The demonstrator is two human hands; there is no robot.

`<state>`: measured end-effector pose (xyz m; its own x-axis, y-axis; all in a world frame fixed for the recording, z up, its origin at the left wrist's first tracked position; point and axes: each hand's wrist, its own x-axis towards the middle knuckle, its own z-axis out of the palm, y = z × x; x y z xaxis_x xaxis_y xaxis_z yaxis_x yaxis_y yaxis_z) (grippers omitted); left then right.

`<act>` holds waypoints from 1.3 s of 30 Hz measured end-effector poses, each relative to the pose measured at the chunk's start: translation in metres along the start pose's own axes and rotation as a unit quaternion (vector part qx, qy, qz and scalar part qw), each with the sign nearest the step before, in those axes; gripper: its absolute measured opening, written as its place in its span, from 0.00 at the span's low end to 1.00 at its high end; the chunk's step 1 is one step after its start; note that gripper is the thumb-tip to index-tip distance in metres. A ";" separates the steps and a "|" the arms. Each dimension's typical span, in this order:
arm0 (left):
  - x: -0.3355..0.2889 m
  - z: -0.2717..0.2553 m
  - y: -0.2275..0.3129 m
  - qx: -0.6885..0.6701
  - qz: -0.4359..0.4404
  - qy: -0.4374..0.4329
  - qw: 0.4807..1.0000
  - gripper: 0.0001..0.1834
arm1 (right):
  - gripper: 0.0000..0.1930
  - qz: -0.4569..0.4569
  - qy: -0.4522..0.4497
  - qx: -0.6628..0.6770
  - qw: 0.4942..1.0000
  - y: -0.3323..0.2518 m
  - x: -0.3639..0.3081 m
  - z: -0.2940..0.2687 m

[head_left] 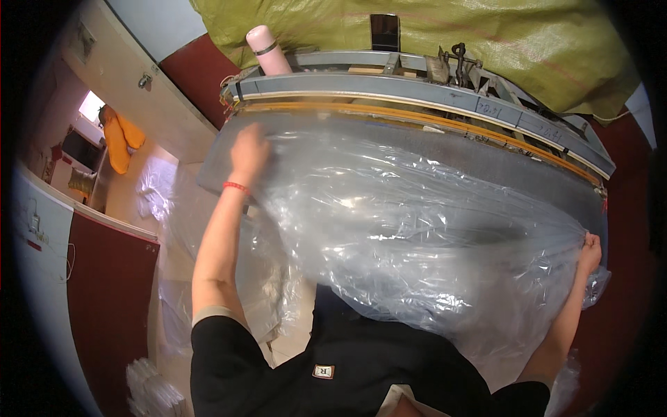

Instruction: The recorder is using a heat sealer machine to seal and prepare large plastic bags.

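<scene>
Clear plastic film, thin and slippery, spread over the worktop

Clear plastic film (389, 236) covers much of the grey worktop (500, 164) in the middle of the frame and drops over its near edge toward the wearer's dark shirt (375, 347). From my remote seat I judge it very light and limp: it wrinkles everywhere, throws back bright glints, and would probably slide easily over the worktop or cling to itself.

The hands are well apart. My right hand (590, 253), at the right of the frame, is closed on a gathered bunch of the film, and creases fan out from it. My left hand (250, 149), left of centre toward the top, is blurred beside the film's upper left end; I cannot tell whether its fingers grip the film.

For a hold, I would favour gathered edges or corners, pinched between thumb and fingers, since one flat layer could slip away. Pulling hard from a single point might stretch or tear it. I would also mind the metal frame (417, 89) and orange strip (403, 115) along the top, where a loose edge could snag.
</scene>
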<state>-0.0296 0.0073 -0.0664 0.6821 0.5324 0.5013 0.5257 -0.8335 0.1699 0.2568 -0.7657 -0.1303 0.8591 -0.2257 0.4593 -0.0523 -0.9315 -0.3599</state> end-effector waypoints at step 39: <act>0.045 0.111 0.035 -0.282 -0.100 0.166 0.940 0.12 | 0.11 0.018 0.061 0.371 0.927 -0.035 0.077 0.106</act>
<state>0.0762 0.0190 -0.1321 0.3528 0.6893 0.6327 0.2099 -0.7173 0.6644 0.3789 -0.7203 -0.1682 0.7974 -0.3261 0.5078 0.3224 -0.4811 -0.8152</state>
